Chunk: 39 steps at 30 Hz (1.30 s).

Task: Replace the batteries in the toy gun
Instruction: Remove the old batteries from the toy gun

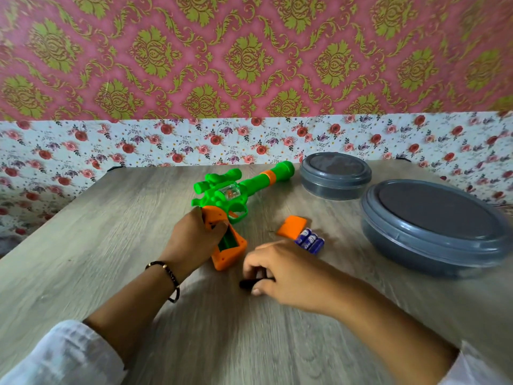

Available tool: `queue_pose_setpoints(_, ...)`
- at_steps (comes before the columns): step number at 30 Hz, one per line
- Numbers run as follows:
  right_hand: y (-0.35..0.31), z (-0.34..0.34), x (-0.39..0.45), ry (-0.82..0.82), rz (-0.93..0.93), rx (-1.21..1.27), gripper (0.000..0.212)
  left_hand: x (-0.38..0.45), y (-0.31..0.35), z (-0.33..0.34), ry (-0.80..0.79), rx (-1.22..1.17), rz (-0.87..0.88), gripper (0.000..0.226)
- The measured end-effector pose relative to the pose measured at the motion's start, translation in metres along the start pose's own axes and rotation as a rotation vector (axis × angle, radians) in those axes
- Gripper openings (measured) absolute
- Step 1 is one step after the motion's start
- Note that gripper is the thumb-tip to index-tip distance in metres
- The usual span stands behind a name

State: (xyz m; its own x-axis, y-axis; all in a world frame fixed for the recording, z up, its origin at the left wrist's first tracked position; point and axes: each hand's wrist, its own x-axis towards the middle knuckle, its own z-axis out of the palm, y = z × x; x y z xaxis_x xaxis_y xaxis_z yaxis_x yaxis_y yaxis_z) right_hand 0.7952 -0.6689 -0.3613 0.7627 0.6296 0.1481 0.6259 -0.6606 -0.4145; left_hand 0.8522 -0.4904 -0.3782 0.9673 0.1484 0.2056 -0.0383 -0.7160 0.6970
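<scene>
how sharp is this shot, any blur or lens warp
Head view: motion blur smears the right hand and the dark thing it grips; the toy gun and the left hand holding its grip are clearer. Wide-angle warp curves the table edges. Light is soft, without harsh glare.

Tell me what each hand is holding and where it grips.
Left hand grips the toy gun by its orange handle. Right hand pinches a small dark object on the table; blurred, unidentifiable.
</scene>
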Motion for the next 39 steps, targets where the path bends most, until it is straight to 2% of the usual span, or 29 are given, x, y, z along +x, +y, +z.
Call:
queue_pose_setpoints(8, 0.002, -0.007, -0.003, -0.075, 0.036, 0.000, 0.014, -0.004, 0.003, 0.000, 0.035, 0.131, -0.009, 0.028)
queue_pose_setpoints(16, 0.007, -0.003, -0.003, -0.066, 0.032, 0.042, 0.012, -0.007, 0.004, -0.003, -0.025, 0.285, -0.068, 0.031)
queue_pose_setpoints(18, 0.007, -0.005, -0.004, -0.024, 0.012, 0.056, 0.010, -0.009, 0.006, -0.006, -0.047, 0.321, -0.070, 0.033)
queue_pose_setpoints(21, 0.013, -0.022, -0.005, 0.208, 0.005, 0.062, 0.012, -0.015, 0.012, -0.017, -0.084, 0.421, -0.064, 0.049)
queue_pose_setpoints(22, 0.021, -0.031, -0.005, 0.308, 0.024, 0.004, 0.014, -0.015, 0.018, -0.021, -0.066, 0.473, -0.041, 0.055)
queue_pose_setpoints(24, 0.043, -0.048, -0.007, 0.452, 0.106, -0.284, 0.015, -0.016, 0.037, -0.029, -0.009, 0.576, 0.032, 0.065)
queue_pose_setpoints(26, 0.063, -0.064, -0.013, 0.386, 0.291, -0.595, 0.017, -0.014, 0.065, -0.029, 0.004, 0.596, 0.137, 0.071)
queue_pose_setpoints(27, 0.073, -0.072, -0.018, 0.331, 0.395, -0.673, 0.021, -0.009, 0.080, -0.024, -0.012, 0.581, 0.207, 0.070)
queue_pose_setpoints(30, 0.096, -0.090, -0.036, 0.270, 0.583, -0.704, 0.034, 0.012, 0.118, 0.004, -0.101, 0.570, 0.448, 0.066)
queue_pose_setpoints(33, 0.112, -0.102, -0.048, 0.270, 0.650, -0.663, 0.037, 0.039, 0.145, 0.047, -0.186, 0.563, 0.621, 0.065)
queue_pose_setpoints(36, 0.123, -0.108, -0.059, 0.300, 0.682, -0.650, 0.036, 0.062, 0.165, 0.093, -0.271, 0.557, 0.713, 0.068)
queue_pose_setpoints(39, 0.128, -0.113, -0.067, 0.303, 0.672, -0.655, 0.038, 0.077, 0.181, 0.126, -0.365, 0.534, 0.703, 0.071)
